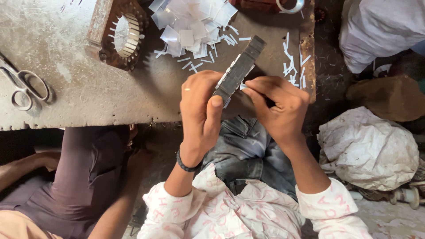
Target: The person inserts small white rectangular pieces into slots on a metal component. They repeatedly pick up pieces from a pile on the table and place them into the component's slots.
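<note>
Head view, looking down over the workbench. Left hand wraps a dark slotted metal core, thumb pressed along its near face, fingers curled behind; the core is tilted up off the bench edge, above the lap. Right hand is pinched together at the core's lower side, fingertips closing on what looks like a thin white strip, though it is mostly covered.

Handling, as judged: core stiff and heavy-looking, best gripped around its flat sides, clear of the slots. Strips light, flimsy, easily creased.

On the bench: pile of white paper pieces, a round slotted ring, scissors. Another person's arm lower left.

Hidden: the core's far face, left fingertips, strip's full length. Ring is cut off at the top.
</note>
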